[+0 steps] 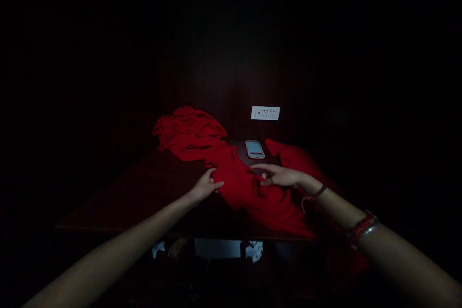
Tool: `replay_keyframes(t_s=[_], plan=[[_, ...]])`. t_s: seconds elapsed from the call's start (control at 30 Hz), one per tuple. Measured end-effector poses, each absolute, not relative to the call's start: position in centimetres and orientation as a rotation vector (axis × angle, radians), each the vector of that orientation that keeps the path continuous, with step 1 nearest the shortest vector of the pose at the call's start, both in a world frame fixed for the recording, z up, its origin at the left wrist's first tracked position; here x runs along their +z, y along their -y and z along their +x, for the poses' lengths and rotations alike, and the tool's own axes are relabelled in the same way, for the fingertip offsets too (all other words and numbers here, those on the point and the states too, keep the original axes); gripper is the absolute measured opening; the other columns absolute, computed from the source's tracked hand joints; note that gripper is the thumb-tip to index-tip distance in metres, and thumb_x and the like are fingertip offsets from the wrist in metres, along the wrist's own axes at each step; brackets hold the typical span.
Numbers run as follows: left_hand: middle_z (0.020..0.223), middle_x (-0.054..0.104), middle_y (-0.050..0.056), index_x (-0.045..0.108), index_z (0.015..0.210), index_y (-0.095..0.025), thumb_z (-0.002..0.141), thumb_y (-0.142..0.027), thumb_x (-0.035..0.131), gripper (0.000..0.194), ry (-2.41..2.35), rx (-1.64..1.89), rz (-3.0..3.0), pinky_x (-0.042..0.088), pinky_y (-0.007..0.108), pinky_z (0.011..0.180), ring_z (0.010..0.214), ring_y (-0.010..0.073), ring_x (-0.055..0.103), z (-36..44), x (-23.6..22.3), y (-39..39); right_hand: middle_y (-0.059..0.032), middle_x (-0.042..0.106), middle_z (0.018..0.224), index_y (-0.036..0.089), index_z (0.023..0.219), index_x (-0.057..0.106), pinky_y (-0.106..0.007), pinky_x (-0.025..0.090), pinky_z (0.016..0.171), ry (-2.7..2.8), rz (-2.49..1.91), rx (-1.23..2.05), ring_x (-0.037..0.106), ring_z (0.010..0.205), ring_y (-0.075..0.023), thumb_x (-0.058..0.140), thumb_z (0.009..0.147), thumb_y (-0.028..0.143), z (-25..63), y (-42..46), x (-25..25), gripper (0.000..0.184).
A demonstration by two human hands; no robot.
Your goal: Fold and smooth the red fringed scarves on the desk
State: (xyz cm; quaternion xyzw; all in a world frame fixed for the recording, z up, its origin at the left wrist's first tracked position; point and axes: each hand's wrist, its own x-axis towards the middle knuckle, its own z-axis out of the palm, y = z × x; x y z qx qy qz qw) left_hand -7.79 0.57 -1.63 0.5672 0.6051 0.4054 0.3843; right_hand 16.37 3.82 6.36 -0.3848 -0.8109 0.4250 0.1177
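A long red shawl with fringed ends lies bunched and folded across the dark table. At its left edge, my left hand is closed on the cloth, thumb on top and fingers partly hidden beneath. My right hand is over the shawl's upper right edge, the index finger stretched out and the thumb low against the fabric. Creases gather by that thumb, and the other fingertips are partly hidden. The crumpled far part of the shawl spreads to the back left.
A phone with a lit screen lies behind my right hand. On the back wall is a white socket panel. Red cloth also lies at the right. Pale items show below the table's front edge. The surroundings are very dark.
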Motion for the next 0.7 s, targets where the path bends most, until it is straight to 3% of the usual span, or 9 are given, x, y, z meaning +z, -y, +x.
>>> replay_keyframes(t_s=[0.1, 0.2, 0.27, 0.4, 0.57, 0.7], plan=[[0.073, 0.058, 0.0, 0.046, 0.104, -0.015, 0.065, -0.015, 0.054, 0.04, -1.673, 1.139, 1.458, 0.04, 0.019, 0.057, 0.065, 0.0108, 0.054, -8.1, -1.6, -3.9, 0.0014, 0.048, 0.078, 0.018, 0.12, 0.034, -0.016, 0.038, 0.059, 2.186, -1.101, 1.184, 0.042, 0.061, -0.0043, 0.047, 0.069, 0.009, 15.6, -2.9, 6.3, 0.053], [0.085, 0.057, 0.002, 0.052, 0.094, -0.018, 0.059, -0.007, 0.055, 0.036, -1.774, 1.197, 1.449, 0.04, 0.02, 0.065, 0.079, 0.0132, 0.053, -9.7, -1.1, -7.0, 0.0005, 0.05, 0.084, 0.022, 0.127, 0.018, -0.016, 0.039, 0.056, 2.239, -1.184, 1.237, 0.044, 0.06, -0.004, 0.05, 0.068, 0.012, 15.5, -1.7, 6.5, 0.068], [0.083, 0.058, 0.002, 0.052, 0.092, -0.018, 0.059, -0.006, 0.052, 0.035, -1.72, 1.143, 1.366, 0.041, 0.021, 0.063, 0.075, 0.0131, 0.054, -10.7, -0.7, -8.0, -0.0007, 0.052, 0.088, 0.026, 0.128, 0.012, -0.015, 0.038, 0.051, 2.309, -1.309, 1.278, 0.044, 0.055, -0.0034, 0.053, 0.063, 0.009, 15.3, -1.1, 6.5, 0.079], [0.075, 0.06, 0.0, 0.052, 0.088, -0.018, 0.065, -0.015, 0.046, 0.024, -1.598, 1.104, 1.289, 0.043, 0.021, 0.056, 0.064, 0.0102, 0.055, -11.2, -0.4, -8.3, -0.003, 0.053, 0.094, 0.027, 0.124, 0.024, -0.013, 0.037, 0.044, 2.137, -1.339, 1.377, 0.045, 0.049, -0.0022, 0.049, 0.062, 0.004, 14.0, 0.4, 6.2, 0.071], [0.075, 0.06, 0.002, 0.054, 0.082, -0.016, 0.067, -0.026, 0.047, 0.019, -1.569, 1.177, 1.25, 0.042, 0.02, 0.054, 0.061, 0.0098, 0.054, -11.1, -1.3, -8.6, -0.0027, 0.055, 0.086, 0.026, 0.126, 0.016, -0.015, 0.041, 0.044, 1.689, -1.263, 1.651, 0.048, 0.048, -0.0046, 0.038, 0.069, 0.006, 13.8, 2.3, 5.7, 0.064], [0.077, 0.06, 0.002, 0.055, 0.08, -0.015, 0.062, -0.026, 0.053, 0.021, -1.608, 1.261, 1.276, 0.041, 0.02, 0.058, 0.065, 0.0106, 0.054, -11.3, -2.0, -8.9, -0.0019, 0.056, 0.083, 0.027, 0.127, 0.013, -0.017, 0.04, 0.045, 1.961, -1.371, 1.507, 0.049, 0.047, -0.0055, 0.04, 0.067, 0.007, 15.6, 3.0, 3.9, 0.069]])
